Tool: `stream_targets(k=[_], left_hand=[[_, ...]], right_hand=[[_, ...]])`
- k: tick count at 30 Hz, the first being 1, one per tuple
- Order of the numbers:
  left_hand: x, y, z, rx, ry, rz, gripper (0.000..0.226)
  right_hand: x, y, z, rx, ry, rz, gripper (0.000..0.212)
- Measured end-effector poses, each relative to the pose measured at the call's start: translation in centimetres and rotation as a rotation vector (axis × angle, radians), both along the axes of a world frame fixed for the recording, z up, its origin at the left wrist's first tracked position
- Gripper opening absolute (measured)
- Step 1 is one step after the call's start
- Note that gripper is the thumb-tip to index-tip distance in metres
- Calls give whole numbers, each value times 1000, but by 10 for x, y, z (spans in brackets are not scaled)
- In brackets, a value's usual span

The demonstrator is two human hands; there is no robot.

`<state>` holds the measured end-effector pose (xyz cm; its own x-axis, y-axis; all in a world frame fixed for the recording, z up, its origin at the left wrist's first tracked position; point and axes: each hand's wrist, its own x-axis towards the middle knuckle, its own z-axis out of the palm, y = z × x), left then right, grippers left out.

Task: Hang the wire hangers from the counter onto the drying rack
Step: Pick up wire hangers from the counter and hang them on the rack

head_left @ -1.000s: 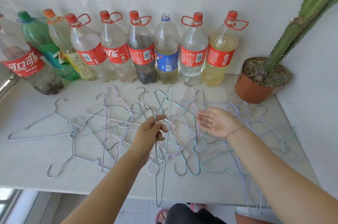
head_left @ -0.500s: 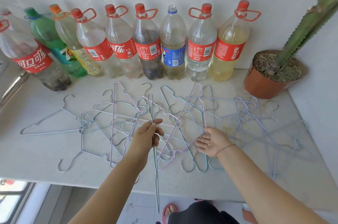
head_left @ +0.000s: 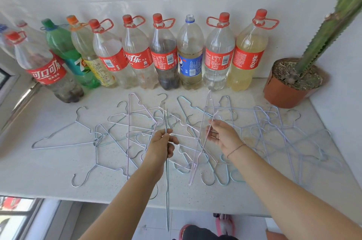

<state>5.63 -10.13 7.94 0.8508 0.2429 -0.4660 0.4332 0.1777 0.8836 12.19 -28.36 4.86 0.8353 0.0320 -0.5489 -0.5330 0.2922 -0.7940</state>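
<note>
Since half a second ago the right hand (head_left: 223, 136) has come up off the pile and turned inward, and it now pinches a thin pale pink wire hanger (head_left: 196, 163) between thumb and fingertips, so that the wire slants from the hand down toward the near edge of the speckled white stone counter (head_left: 39, 171). The left hand (head_left: 161, 146) keeps its fist curled round a pale blue wire hanger (head_left: 167, 181), seen edge-on and held upright; its upper end rises above the knuckles, and its lower end hangs past the counter's front edge, above the tiled floor. Both held hangers are above the middle of the counter, over a tangled spread of pale blue, lilac and silver wire hangers (head_left: 274, 128) that lie flat and overlapping. One silver wire hanger (head_left: 64, 138) lies at the left end of the spread, its right tip touching the next one. A thin dark cord bracelet (head_left: 236, 149) circles the right wrist. Along the white wall stands a row of large plastic soda bottles (head_left: 137, 57), most with red labels and red caps, holding clear, yellowish or dark liquid. At the far right a tall green cactus (head_left: 329, 26) leans out of a terracotta-coloured plastic pot (head_left: 284, 93). Pink slippers (head_left: 223, 222) show on the floor below.
</note>
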Motion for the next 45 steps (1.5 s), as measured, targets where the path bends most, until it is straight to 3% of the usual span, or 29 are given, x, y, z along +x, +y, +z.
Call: stream_targets(k=[10, 22, 34, 45], left_hand=[[-15, 24, 27, 41, -84, 114, 33], [-122, 32, 86, 159, -233, 479, 40], [-336, 18, 131, 222, -272, 999, 25], [-606, -43, 156, 310, -282, 1435, 22]], right_hand=[[1, 9, 47, -99, -222, 202, 9], [-51, 58, 105, 56, -329, 673, 14], [-207, 117, 144, 187, -383, 1209, 12], [-452, 153, 171, 409, -332, 1663, 11]])
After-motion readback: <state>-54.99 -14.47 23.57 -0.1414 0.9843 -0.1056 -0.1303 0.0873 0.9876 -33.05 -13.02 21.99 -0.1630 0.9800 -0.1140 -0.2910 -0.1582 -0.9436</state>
